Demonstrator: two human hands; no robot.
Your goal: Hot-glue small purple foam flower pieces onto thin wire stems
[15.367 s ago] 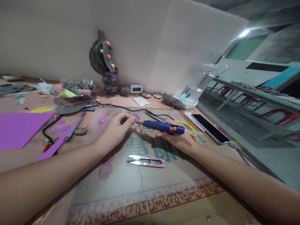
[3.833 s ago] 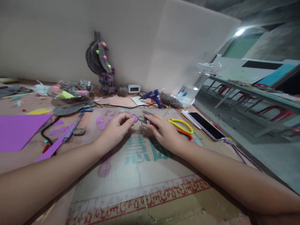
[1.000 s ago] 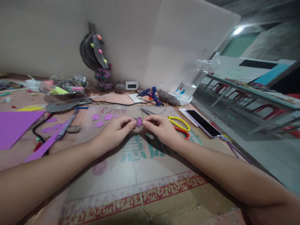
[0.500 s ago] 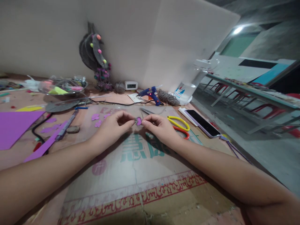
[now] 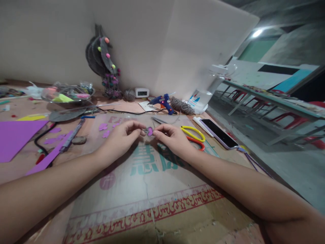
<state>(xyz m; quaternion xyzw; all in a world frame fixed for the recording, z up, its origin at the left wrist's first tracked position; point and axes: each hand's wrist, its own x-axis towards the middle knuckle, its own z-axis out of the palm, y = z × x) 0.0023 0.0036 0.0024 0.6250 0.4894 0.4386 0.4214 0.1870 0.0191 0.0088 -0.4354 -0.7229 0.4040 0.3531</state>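
Note:
A small purple piece with a greyish edge is between my two hands, above the printed cardboard. My right hand pinches its right side between thumb and fingertips. At its left, my left hand has thumb and fingers closed around something small and greyish that I cannot make out. Several purple cut-out shapes lie just beyond my left hand. Scissors with one yellow and one orange-red handle loop rest beyond my right wrist, their blades pointing away to the left.
Behind the hands are a blue glue gun, grey yarn and a small white clock. A phone lies at the right edge. Purple sheet, a pen and a filled plastic-covered bowl are left.
The thumb and fingers of my left hand have shifted slightly left from the purple piece. My right hand has barely moved and still pinches it.

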